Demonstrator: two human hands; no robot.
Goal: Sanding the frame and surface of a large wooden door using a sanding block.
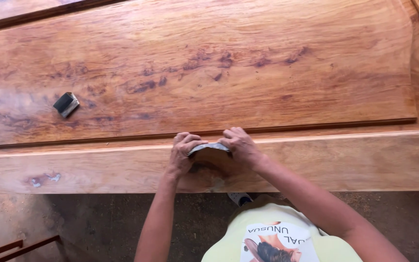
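Both hands' fingers point(186, 140) around sandpaper point(209, 147) (bowed)

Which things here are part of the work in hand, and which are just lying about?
In use:
left hand
right hand
sandpaper sheet, bowed between both hands
wooden panel, at its front rail

Lying about:
small folded sandpaper piece on the panel
metal frame on the floor

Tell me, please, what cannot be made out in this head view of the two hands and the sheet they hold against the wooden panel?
- Sheet: its working face is turned away, and the left hand and right hand cover both ends.
- Wooden panel: cut off by the left, top and right picture edges.
- Small dark block: too small to tell its kind.
- Shoe: mostly hidden under the panel's front rail.
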